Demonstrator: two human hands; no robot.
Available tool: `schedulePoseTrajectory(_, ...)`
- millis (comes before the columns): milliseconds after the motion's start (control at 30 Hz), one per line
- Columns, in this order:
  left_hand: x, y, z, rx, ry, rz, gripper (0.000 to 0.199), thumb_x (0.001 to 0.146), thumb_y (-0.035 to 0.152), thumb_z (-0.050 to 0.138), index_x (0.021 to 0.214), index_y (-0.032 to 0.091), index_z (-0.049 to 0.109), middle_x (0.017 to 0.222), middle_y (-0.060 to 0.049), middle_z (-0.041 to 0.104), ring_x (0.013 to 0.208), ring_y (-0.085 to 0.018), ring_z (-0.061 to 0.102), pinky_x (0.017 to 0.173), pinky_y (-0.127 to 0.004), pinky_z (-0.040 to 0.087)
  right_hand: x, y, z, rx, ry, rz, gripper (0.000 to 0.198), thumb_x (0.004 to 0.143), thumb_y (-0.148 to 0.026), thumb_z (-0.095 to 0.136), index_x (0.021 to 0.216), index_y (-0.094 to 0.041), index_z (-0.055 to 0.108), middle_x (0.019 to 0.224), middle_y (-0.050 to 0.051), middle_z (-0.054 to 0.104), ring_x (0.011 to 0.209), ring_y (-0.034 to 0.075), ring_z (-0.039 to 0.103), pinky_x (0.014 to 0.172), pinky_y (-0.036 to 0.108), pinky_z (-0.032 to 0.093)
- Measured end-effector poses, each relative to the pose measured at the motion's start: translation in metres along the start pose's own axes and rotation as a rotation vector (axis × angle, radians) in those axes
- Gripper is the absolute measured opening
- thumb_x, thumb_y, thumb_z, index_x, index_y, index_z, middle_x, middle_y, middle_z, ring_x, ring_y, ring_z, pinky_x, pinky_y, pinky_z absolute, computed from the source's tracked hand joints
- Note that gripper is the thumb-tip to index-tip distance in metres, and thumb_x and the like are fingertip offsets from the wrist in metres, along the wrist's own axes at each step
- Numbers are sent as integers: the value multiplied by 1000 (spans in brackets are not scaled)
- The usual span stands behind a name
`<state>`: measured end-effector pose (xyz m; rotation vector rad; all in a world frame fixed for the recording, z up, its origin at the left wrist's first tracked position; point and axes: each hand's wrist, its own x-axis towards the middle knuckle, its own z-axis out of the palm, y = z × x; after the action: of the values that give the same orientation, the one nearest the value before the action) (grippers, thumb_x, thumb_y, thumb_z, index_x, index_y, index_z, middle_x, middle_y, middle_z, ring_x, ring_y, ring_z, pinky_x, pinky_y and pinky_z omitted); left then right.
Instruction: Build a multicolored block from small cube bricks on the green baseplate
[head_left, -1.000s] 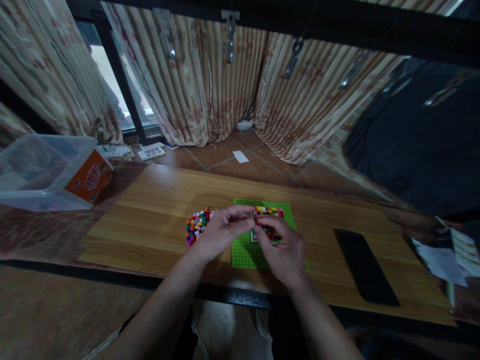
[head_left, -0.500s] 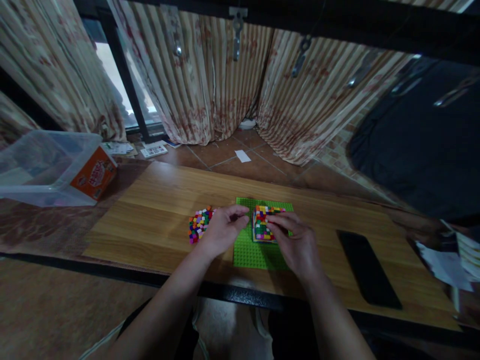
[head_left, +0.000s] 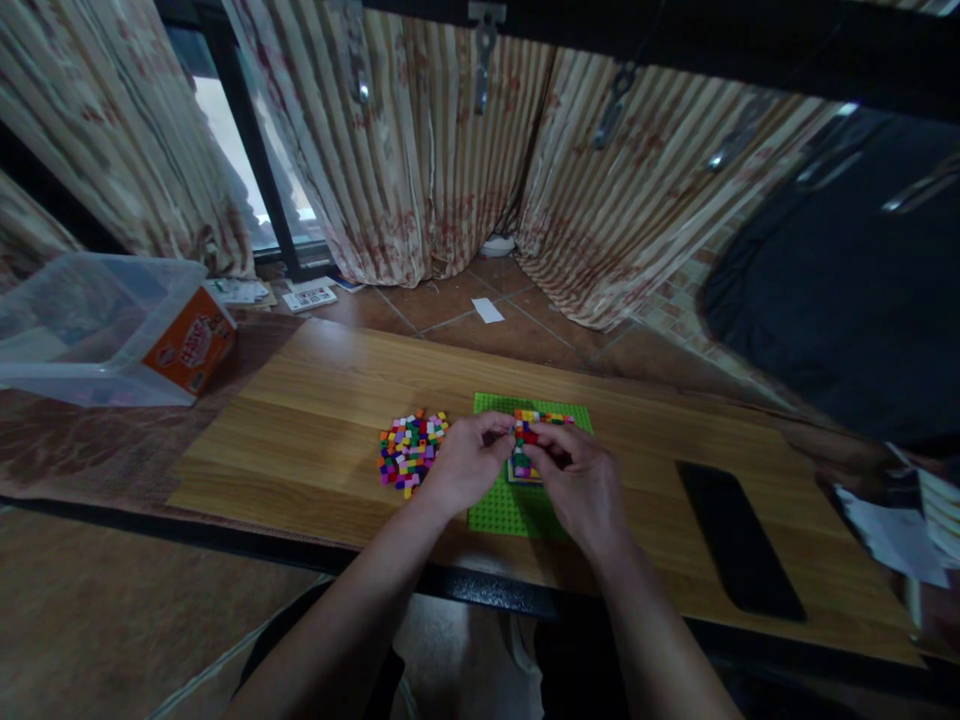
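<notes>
A block of many-coloured toy bricks (head_left: 524,470) stands on a green studded baseplate (head_left: 495,515), partly hidden by my fingers. My left hand (head_left: 469,460) is at the block's left side, thumb and forefinger brought together. Whatever lies between those fingertips is too small to name. Over the block's right part, my right hand (head_left: 581,475) is closed in a pinch, its fingertips close to red bricks on top. I cannot make out what it grips. Left of my left hand lies a pile of loose small bricks (head_left: 409,450) in mixed colours.
The wooden board (head_left: 300,440) lies on a table with a dark front edge. A black flat slab (head_left: 739,540) rests at the right, near some papers (head_left: 892,530). A clear plastic bin (head_left: 97,385) with an orange label stands at the far left. Striped curtains (head_left: 442,150) hang behind.
My left hand has moved right, up to the block, and more of the loose pile shows. My right hand has shifted slightly left, still pinched. The view has moved a little.
</notes>
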<state>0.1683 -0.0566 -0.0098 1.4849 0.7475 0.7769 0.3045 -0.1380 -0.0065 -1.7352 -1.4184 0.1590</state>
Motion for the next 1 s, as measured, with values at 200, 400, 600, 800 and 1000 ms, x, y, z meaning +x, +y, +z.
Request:
schedulePoseTrajectory(200,1,-1,1,22,24,8,24,77,9,59,95,16,73,87,-3,73,82,-16,66,80,-28,52,0,-2,1,18,4,5,18,82,-28,65,98,-25,75,85,4,73,76,21,65,73,39,53)
schedulePoseTrajectory(400,0,-5,1,6,14,14,25,77,11,59,97,17,73,86,-3,73,81,-16,66,78,-27,52,-3,3,1,87,2,43,20,82,-30,66,100,-25,74,91,4,75,81,21,68,77,41,55)
schedulePoseTrajectory(600,1,-2,2,14,16,-1,25,77,8,59,96,15,72,86,-3,73,81,-16,66,78,-27,51,-4,3,-1,165,17,105,19,84,-29,63,99,-23,74,98,6,76,89,22,70,84,43,55)
schedulePoseTrajectory(800,0,0,3,37,24,1,22,79,11,59,96,16,72,89,-4,74,83,-16,67,80,-28,52,-3,-4,2,203,54,173,19,83,-27,63,96,-21,75,93,6,76,84,21,71,81,40,56)
schedulePoseTrajectory(1000,1,-2,5,53,41,11,20,81,13,59,97,13,71,86,-6,73,79,-17,66,79,-30,52,1,-12,4,278,100,231,15,77,-27,67,88,-20,74,83,5,77,74,20,71,73,36,57)
